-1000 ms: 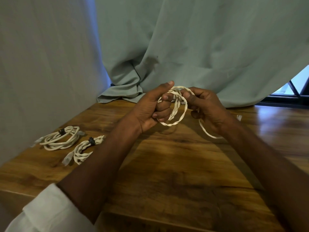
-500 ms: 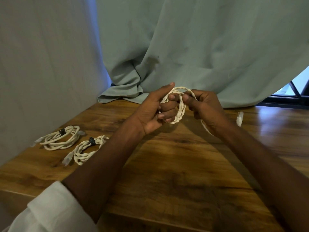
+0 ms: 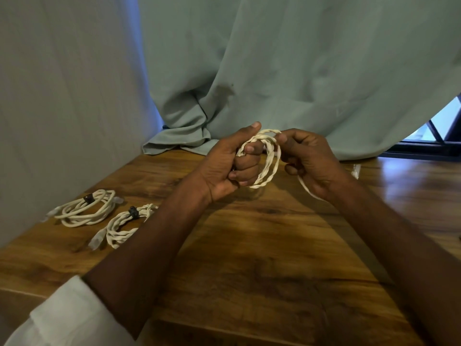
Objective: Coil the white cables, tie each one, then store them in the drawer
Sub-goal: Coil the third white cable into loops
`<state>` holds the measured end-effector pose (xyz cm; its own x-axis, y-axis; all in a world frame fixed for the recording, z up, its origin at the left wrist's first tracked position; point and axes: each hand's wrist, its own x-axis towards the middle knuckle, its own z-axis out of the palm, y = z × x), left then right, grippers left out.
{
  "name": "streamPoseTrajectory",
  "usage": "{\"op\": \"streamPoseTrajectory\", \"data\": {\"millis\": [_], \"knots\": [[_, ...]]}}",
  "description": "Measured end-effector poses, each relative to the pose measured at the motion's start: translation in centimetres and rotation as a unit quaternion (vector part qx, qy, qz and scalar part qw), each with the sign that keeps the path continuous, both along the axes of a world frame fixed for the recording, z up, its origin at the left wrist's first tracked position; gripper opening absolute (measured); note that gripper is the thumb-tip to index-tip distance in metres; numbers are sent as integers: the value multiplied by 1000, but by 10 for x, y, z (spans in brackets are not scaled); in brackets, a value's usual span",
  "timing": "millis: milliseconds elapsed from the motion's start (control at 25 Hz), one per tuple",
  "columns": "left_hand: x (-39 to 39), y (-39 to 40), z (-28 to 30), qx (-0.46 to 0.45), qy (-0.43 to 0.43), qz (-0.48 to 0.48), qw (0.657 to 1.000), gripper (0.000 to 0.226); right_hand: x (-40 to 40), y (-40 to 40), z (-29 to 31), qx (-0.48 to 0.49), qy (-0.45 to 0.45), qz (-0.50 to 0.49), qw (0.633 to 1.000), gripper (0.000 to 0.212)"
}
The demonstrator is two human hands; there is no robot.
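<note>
Over the last second the loose run of the twisted white braided cable [image 3: 268, 161] has shortened: the loop that hung wide between the hands is now drawn into a tighter ring, and the clear plastic plug end [image 3: 356, 170] has come up off to the right, close behind the right wrist. By my reading, the coiling of this third cable is nearly done and only a short tail remains to wind before tying.

The left hand [image 3: 224, 166] is clamped on the coil, fingers curled through the ring and thumb stretched up along its top. The right hand [image 3: 309, 161] pinches the strand at the coil's upper edge, with the tail running under its palm. The coil is held in the air above the brown wood-grain bench [image 3: 249, 258].

The cable looks soft and rope-like, two strands twisted together, matte and cream-white. On the left of the bench lie a smooth round-corded white coil with a dark tie [image 3: 84, 208] and, just beside it, a twisted white coil with a black tie [image 3: 124, 226], both already bound. The bench top is glossy and reflects light at the right. A pale green draped curtain [image 3: 274, 71] hangs behind. No drawer is in view.
</note>
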<state>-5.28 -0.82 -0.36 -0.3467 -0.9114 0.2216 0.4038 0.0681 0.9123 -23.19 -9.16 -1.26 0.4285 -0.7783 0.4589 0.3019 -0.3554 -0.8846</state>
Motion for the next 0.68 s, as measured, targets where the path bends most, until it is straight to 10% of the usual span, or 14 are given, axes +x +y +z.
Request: {"op": "streamPoseTrajectory", "data": {"millis": [280,520,680], "knots": [[-4,-1,1,13,5,45,999,52,-7,-9,2,33,-55,-118,991,20],[3,-6,1,8,59,91,994,46,3,-5,-9,-93,159,-167,968,27],[16,-17,0,-26,120,204,971,45,12,10,-18,-276,446,-138,840,28]]}}
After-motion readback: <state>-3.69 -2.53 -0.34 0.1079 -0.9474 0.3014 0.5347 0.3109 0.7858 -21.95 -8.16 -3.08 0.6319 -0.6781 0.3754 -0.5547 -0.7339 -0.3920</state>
